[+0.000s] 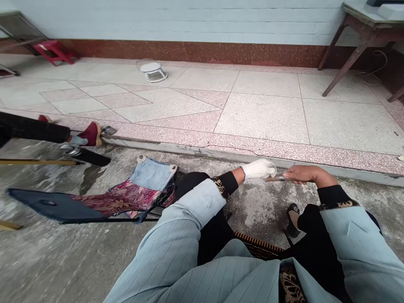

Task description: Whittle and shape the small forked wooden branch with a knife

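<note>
In front of my knees, my left hand (259, 169) wears a white knitted glove, its fingers curled closed at one end of a thin brownish tool (275, 179). My bare right hand (304, 174) is wrapped round the tool's other end. A silvery band, like wound wire, shows on the tool beside my right fingers. The tool's kind cannot be made out. Whether the gloved fingers hold the tool itself or something small at its tip is hidden.
A folding fabric chair (126, 194) stands at my left. Beyond it are another person's leg and red shoe (91, 134) and a black bottle (93, 156). A raised tiled step (202, 145) runs ahead, bearing a small white stool (153, 70), a red stool (55, 51) and a wooden table (362, 27).
</note>
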The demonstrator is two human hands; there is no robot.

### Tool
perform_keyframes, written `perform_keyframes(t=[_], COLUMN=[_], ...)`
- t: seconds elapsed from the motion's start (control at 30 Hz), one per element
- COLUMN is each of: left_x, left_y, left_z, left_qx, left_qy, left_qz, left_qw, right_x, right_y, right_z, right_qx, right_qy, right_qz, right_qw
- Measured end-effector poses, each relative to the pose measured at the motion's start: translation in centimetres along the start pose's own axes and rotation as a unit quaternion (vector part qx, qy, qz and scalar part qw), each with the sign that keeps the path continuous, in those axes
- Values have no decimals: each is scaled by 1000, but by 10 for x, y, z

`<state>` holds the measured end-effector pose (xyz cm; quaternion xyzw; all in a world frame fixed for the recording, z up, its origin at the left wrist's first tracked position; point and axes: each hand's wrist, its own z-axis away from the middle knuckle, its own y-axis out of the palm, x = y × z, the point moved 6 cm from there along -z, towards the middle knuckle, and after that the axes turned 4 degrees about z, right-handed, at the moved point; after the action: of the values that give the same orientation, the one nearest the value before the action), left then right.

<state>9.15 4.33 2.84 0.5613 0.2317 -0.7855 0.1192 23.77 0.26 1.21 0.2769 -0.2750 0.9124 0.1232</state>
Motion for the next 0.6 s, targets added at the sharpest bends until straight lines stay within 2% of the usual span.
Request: perform_keyframes(t=[0.07,0.13,0.17,0.23,0.3,0.37,0.5,0.6], left_x=[2,6,8,14,21,29,32,20], left_y=[5,14,19,26,28,26,9,-2], left_z=[6,11,12,12,7,1,-11,-12], left_qx=[34,74,89,99,83,55,-25,-19], left_qy=[-13,-24,-26,-27,-30,-40,-49,-24], left_qz=[27,101,144,205,206,168,86,34], left_qw=[999,992,985,973,975,983,995,999], right_x=[-7,-8,-6,2,13,20,31,32], right_y=[-17,-32,-36,-38,-34,-29,-13,-2], right_z=[-3,2,5,10,16,22,30,28], right_qx=[-89,-178,-206,-218,-191,-148,-30,47], right_qy=[44,66,55,-12,-94,-143,-194,-191], right_qz=[10,-17,-55,-161,-245,-270,-216,-138], right_qw=[995,982,975,962,946,941,956,971])
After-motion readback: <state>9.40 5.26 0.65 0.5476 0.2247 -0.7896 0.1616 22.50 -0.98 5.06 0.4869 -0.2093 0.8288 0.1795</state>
